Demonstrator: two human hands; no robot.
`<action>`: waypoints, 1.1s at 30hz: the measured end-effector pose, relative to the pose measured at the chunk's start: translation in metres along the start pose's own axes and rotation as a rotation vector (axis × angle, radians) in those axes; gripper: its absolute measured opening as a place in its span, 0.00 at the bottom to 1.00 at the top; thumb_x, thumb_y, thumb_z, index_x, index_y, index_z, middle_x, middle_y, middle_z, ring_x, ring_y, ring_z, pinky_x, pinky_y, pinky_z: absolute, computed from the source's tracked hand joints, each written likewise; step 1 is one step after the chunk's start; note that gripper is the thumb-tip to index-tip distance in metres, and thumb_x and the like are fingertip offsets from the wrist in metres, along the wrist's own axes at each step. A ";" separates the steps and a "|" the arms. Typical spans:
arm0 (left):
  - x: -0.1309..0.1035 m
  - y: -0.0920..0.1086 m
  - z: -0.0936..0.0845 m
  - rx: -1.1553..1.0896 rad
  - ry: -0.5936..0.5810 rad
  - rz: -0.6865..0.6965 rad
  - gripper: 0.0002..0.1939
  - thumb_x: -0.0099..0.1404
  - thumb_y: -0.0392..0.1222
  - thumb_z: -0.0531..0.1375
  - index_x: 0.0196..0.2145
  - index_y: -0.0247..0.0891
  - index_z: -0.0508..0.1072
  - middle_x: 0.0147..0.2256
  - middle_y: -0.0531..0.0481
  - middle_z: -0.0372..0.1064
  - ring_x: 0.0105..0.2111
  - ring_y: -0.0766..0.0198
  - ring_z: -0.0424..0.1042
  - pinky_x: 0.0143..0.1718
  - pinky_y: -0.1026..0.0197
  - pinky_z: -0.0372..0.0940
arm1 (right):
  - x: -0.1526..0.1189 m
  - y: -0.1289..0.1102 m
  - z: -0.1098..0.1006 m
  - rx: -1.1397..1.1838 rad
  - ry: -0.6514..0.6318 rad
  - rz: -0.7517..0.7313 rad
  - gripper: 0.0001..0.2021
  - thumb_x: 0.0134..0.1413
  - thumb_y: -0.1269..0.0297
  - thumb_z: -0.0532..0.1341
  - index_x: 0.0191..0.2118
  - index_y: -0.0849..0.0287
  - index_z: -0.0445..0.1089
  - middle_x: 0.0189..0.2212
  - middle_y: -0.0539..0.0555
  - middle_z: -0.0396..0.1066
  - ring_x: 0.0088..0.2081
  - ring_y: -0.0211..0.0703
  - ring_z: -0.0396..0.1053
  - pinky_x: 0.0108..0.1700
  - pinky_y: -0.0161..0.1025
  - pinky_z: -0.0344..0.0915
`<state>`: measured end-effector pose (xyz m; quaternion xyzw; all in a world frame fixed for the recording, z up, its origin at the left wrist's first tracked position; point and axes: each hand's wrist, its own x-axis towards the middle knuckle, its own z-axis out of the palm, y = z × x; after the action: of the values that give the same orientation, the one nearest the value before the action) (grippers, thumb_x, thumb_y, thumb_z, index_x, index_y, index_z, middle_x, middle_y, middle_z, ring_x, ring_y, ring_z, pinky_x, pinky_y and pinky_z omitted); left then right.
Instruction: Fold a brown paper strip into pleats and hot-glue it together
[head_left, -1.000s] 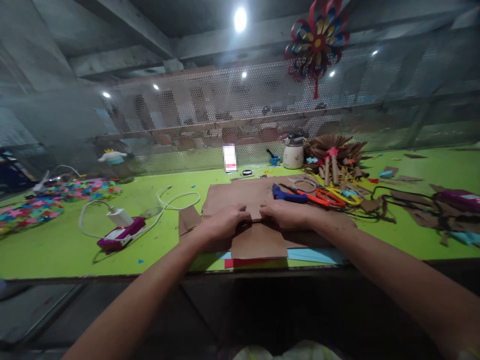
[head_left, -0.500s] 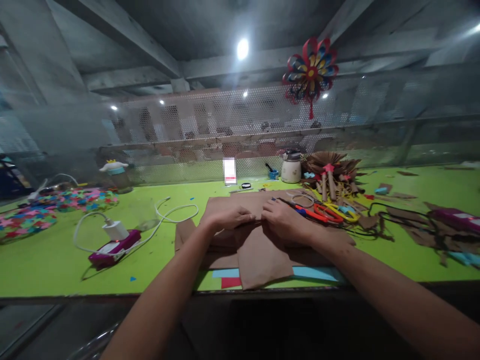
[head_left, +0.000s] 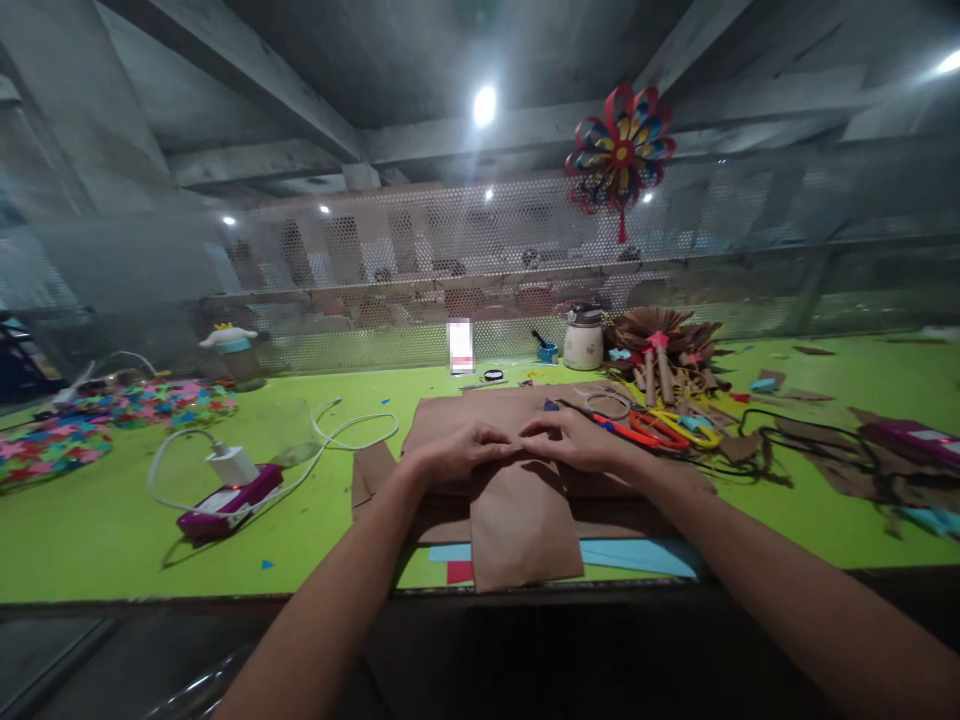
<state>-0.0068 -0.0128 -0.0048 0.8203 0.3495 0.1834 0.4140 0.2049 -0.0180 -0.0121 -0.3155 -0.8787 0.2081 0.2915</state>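
A strip of brown kraft paper [head_left: 525,525] hangs toward me, its lower end reaching the table's front edge. At its far end my left hand [head_left: 474,447] pinches the paper's edge from the left. My right hand [head_left: 574,438] grips the same edge from the right, with the fingertips of both hands nearly meeting. Beneath lie larger sheets of brown paper [head_left: 435,415]. Light blue paper [head_left: 637,558] and a bit of red paper [head_left: 459,572] show under the strip. What the fingertips press is partly hidden.
Scissors and pliers with orange handles [head_left: 652,428] lie right of my right hand. A purple power strip [head_left: 231,502] with a white charger and cable is at left. Behind stand a phone [head_left: 460,346], a jar [head_left: 583,338] and folded brown paper fans [head_left: 652,335]. Colourful paper stars [head_left: 161,405] lie far left.
Both hands have drawn slightly closer together along the strip's far edge. The strip's near end has shifted a little toward me and lies straighter.
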 end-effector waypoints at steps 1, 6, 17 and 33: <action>0.001 0.001 0.000 0.049 0.001 0.024 0.17 0.58 0.50 0.54 0.32 0.31 0.72 0.25 0.52 0.62 0.26 0.69 0.56 0.27 0.68 0.53 | 0.000 0.001 -0.001 0.052 -0.039 0.046 0.16 0.52 0.56 0.53 0.33 0.64 0.70 0.25 0.52 0.68 0.26 0.35 0.63 0.27 0.31 0.57; 0.001 0.007 0.003 0.244 0.037 0.090 0.19 0.61 0.50 0.51 0.35 0.31 0.72 0.29 0.50 0.66 0.29 0.68 0.59 0.29 0.68 0.55 | 0.002 0.009 -0.002 0.284 -0.150 0.199 0.21 0.48 0.49 0.55 0.23 0.65 0.67 0.16 0.47 0.59 0.18 0.30 0.56 0.20 0.29 0.52; -0.004 0.007 0.007 0.377 0.129 0.120 0.15 0.61 0.45 0.52 0.38 0.33 0.72 0.32 0.49 0.71 0.31 0.65 0.65 0.31 0.67 0.58 | 0.007 0.008 -0.002 0.397 -0.157 0.232 0.22 0.41 0.47 0.60 0.23 0.67 0.69 0.12 0.46 0.57 0.13 0.27 0.52 0.15 0.27 0.46; -0.009 0.007 -0.001 0.478 0.138 0.019 0.17 0.60 0.49 0.51 0.31 0.32 0.73 0.24 0.53 0.63 0.26 0.70 0.57 0.26 0.69 0.52 | 0.003 0.017 -0.013 0.268 -0.235 0.137 0.19 0.50 0.53 0.55 0.25 0.66 0.68 0.13 0.46 0.60 0.14 0.27 0.52 0.16 0.26 0.46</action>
<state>-0.0106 -0.0212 0.0010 0.8837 0.4026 0.1550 0.1816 0.2188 -0.0012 -0.0109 -0.3064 -0.8477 0.3778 0.2115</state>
